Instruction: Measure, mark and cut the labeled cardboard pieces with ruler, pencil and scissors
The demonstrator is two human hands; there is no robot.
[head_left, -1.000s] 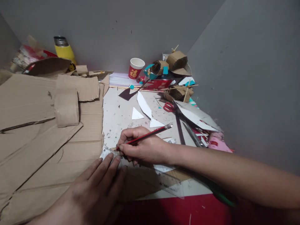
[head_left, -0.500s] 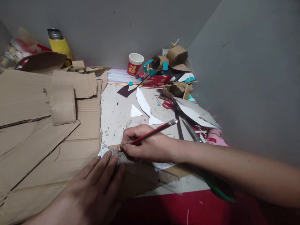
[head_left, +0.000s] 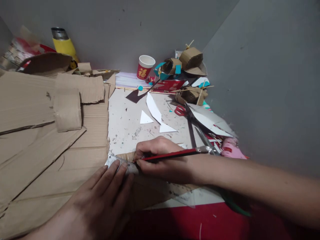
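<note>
My left hand (head_left: 100, 196) lies with its fingers stretched over a clear plastic ruler (head_left: 110, 160), pressing it down near its left end. Under the ruler is a piece of brown cardboard (head_left: 147, 196), partly hidden by my hands and in shadow. A red and black pencil (head_left: 175, 154) is pinched in my right hand (head_left: 160, 158). Its tip is down by the ruler's upper edge, mostly covered by my fingers, and the shaft leans low to the right.
Large cardboard sheets (head_left: 95, 140) cover the left side. White paper scraps (head_left: 153, 108), red-handled scissors (head_left: 180, 110) and a dark strip (head_left: 191, 133) lie beyond my hands. A paper cup (head_left: 145, 68), yellow bottle (head_left: 64, 46) and cardboard models (head_left: 191, 58) stand along the wall.
My right hand has slid a little to the right along the ruler's edge, and the pencil now leans flatter. My left hand and the ruler have stayed in place.
</note>
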